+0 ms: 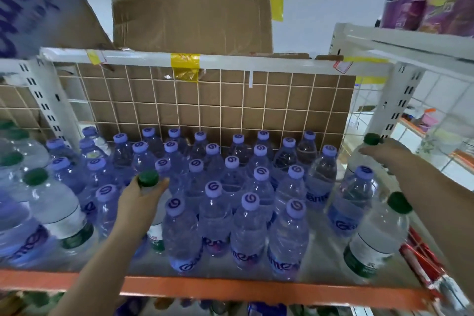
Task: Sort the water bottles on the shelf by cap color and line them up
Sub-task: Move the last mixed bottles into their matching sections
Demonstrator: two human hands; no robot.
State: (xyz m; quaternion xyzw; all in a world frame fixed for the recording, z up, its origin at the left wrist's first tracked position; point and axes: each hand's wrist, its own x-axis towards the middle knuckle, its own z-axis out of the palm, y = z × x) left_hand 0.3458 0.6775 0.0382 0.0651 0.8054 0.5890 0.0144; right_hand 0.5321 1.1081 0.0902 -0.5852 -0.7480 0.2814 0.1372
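Several purple-capped water bottles [215, 215] stand in rows across the middle of the shelf [230, 287]. My left hand [139, 197] grips the neck of a green-capped bottle [148, 178] among them at the front left; its body is mostly hidden by my hand. My right hand [382, 152] holds the shoulder of another green-capped bottle [372, 139] at the shelf's right end. One more green-capped bottle [377, 236] stands at the front right, beside a purple-capped one [355, 195]. Further green-capped bottles [55, 202] stand at the left.
An orange lip runs along the shelf's front. A wire grid backed with cardboard [220, 100] closes the back. White uprights [51, 100] flank the bay. A cardboard box [192, 23] sits on top. Red-handled items [423, 261] lie at the right.
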